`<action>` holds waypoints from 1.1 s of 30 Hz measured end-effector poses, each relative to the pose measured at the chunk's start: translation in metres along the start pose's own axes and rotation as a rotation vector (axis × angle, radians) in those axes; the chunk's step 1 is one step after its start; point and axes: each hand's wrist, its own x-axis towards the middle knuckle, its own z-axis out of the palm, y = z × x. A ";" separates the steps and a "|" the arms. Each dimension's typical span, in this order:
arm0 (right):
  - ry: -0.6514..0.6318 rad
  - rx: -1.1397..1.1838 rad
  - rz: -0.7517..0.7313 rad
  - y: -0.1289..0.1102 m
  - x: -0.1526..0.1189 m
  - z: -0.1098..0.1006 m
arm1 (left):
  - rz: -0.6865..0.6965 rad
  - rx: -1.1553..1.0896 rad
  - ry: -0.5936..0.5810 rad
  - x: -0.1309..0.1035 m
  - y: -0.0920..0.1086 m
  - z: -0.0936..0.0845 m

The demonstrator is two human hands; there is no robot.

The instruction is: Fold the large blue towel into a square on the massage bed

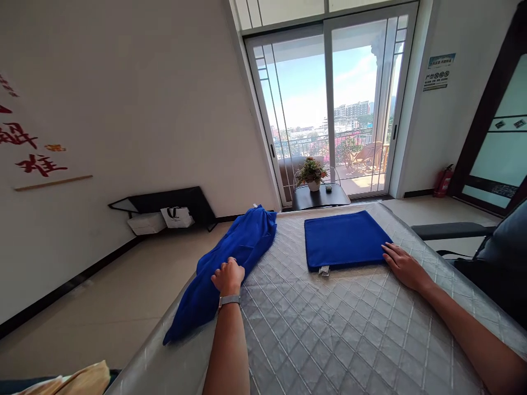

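Note:
A bunched blue cloth (242, 241) lies along the left edge of the quilted, plastic-covered mattress (329, 329), part of it draping toward the side. My left hand (229, 276), with a watch on its wrist, has its fingers curled into this cloth. To the right a second blue cloth (348, 240) lies flat, folded into a neat rectangle, a white tag (324, 271) sticking out at its near edge. My right hand (403, 263) rests with fingers stretched out, the fingertips touching the folded cloth's near right corner.
Beyond the mattress stands a dark chair (321, 196) with a potted plant (313, 173) on it, before a sliding glass door (329, 109). A black frame (177, 200) with a white bag (178, 217) is by the left wall. A dark chair (506, 247) sits at right.

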 end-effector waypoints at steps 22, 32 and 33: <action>-0.066 0.000 0.098 -0.011 0.000 -0.010 | 0.513 -1.179 1.073 -0.144 0.052 -0.191; 0.108 -0.136 0.064 -0.029 -0.007 -0.027 | 0.455 -1.107 0.477 -0.214 0.021 -0.228; 0.137 -0.147 0.035 -0.036 -0.010 -0.034 | 0.478 -1.096 0.357 -0.215 0.016 -0.230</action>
